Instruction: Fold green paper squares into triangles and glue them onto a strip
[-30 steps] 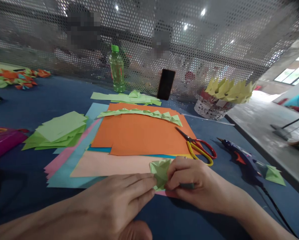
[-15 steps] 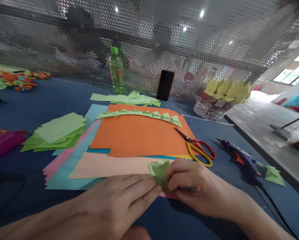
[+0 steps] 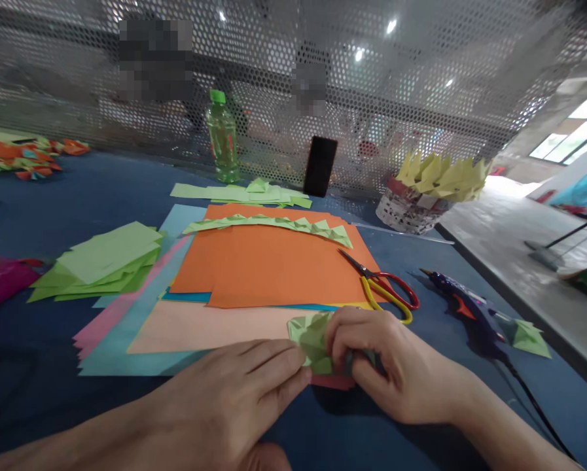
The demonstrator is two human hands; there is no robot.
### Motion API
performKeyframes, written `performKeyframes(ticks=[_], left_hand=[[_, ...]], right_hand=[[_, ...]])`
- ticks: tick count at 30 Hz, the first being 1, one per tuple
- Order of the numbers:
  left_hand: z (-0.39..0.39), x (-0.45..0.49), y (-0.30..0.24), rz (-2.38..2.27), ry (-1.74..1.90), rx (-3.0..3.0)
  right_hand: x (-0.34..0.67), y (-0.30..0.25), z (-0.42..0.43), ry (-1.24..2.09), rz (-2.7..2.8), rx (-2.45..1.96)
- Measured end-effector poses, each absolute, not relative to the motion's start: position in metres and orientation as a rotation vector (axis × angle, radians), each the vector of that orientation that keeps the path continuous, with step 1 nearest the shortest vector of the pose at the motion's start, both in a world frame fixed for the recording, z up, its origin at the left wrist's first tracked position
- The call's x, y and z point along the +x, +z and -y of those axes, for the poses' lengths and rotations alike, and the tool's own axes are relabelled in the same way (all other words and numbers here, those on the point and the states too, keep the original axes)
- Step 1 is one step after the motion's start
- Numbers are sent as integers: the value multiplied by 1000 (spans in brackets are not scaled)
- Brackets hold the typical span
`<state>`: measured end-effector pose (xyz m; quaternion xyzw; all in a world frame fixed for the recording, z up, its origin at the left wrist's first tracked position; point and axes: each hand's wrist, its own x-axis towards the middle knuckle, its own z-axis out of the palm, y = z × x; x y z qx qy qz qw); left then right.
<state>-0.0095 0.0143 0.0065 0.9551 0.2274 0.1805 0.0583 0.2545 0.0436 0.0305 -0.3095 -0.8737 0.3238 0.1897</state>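
A small piece of folded light green paper point(image 3: 310, 337) lies on the lower edge of the stacked coloured sheets. My left hand point(image 3: 234, 386) rests flat, its fingers stretched out and their tips against the paper's left side. On the other side, my right hand point(image 3: 386, 360) has curled fingers closed on the paper's right edge; part of that edge is hidden under them. Just beyond, scissors point(image 3: 372, 278) with one red and one yellow handle lie across the orange sheets point(image 3: 264, 268). A strip of folded green points point(image 3: 273, 222) crosses the top of those sheets.
Green paper pieces point(image 3: 106, 255) are piled at left. A glue gun point(image 3: 464, 304) with a trailing cord lies at right, beside another folded green piece point(image 3: 531, 337). Behind stand a green bottle point(image 3: 223, 144), a phone point(image 3: 320, 165) and a basket with yellow paper points point(image 3: 411, 203).
The fingers of my right hand have shifted and opened a little at the paper's right edge, uncovering more of it. My left hand stays pressed flat. The view has turned slightly.
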Motion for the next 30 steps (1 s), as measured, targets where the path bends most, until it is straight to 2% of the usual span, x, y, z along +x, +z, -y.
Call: performKeyframes(ticks=[7,13,26,30], left_hand=[[-17,-8,5,-667,509,2944],[-16,-9,5,-677,619,2884],[-13,-7,15,-684,554,2957],[-12,-10,15,-681,553,2932]], right_hand=[[239,15,-37,696,2312,-1228],[237,7,-35,486,2379,-1354],[242,10,-39,534,2411,-1377],[247,18,-40,660,2372,-1336]])
